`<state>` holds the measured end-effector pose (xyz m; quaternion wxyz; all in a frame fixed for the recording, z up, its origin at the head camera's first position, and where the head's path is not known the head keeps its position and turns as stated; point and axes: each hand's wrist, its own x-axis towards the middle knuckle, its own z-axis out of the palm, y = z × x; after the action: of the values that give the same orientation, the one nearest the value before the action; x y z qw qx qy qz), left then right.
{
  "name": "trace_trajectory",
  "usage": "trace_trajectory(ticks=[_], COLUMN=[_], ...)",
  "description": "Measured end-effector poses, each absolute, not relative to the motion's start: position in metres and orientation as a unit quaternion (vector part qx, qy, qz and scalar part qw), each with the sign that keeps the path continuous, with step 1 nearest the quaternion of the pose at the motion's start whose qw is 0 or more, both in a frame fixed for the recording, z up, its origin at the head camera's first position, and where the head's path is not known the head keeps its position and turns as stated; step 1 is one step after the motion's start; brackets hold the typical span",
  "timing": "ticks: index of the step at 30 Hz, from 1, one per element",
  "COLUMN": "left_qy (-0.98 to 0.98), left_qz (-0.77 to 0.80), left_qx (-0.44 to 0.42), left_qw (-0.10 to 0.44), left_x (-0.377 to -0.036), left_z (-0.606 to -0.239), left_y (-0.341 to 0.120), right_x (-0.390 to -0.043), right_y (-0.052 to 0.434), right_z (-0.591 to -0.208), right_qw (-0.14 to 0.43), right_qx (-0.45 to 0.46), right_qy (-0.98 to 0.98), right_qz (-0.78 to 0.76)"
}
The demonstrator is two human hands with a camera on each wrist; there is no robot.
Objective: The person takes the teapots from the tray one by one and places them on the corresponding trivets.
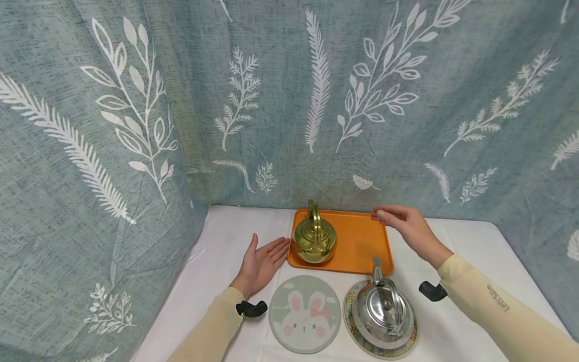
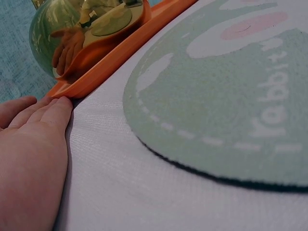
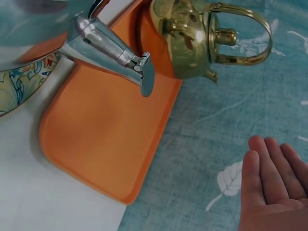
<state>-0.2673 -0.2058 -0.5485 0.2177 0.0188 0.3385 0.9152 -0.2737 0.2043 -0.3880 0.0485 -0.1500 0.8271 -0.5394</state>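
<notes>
A gold kettle (image 1: pixel 312 240) stands on the left part of an orange tray (image 1: pixel 362 241). My left hand (image 1: pixel 263 262) lies beside the tray's left side, palm up, fingers straight; in the left wrist view its fingertips (image 2: pixel 60 107) reach the tray's rim. My right hand (image 1: pixel 404 226) is near the tray's back right corner, fingers extended and holding nothing. Nearer me, a silver kettle (image 1: pixel 377 309) stands on a round patterned mat (image 1: pixel 352 329), its spout pointing toward the tray. In the right wrist view, that spout (image 3: pixel 106 48) overlaps the tray.
Left of the silver kettle lies a round pale green mat (image 1: pixel 304 339) with a rabbit picture. A white cloth (image 1: pixel 253 221) covers the table. Blue-green leaf-patterned curtains (image 1: pixel 280 100) hang behind and at both sides. Each wrist carries a black strap device (image 1: pixel 252 308).
</notes>
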Motion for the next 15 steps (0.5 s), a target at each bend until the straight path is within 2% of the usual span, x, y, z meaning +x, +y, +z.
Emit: trace_trajectory(ticks=[15], left_qy=[0.338], left_qz=[0.915], left_qx=[0.012], left_qw=[0.221], left_x=[-0.268], left_z=[-0.547], left_y=[-0.204], right_x=[-0.286], right_y=[0.193], right_z=[-0.389], right_qw=[0.065], right_qx=[-0.164], right_qy=[0.820], right_qz=[-0.545])
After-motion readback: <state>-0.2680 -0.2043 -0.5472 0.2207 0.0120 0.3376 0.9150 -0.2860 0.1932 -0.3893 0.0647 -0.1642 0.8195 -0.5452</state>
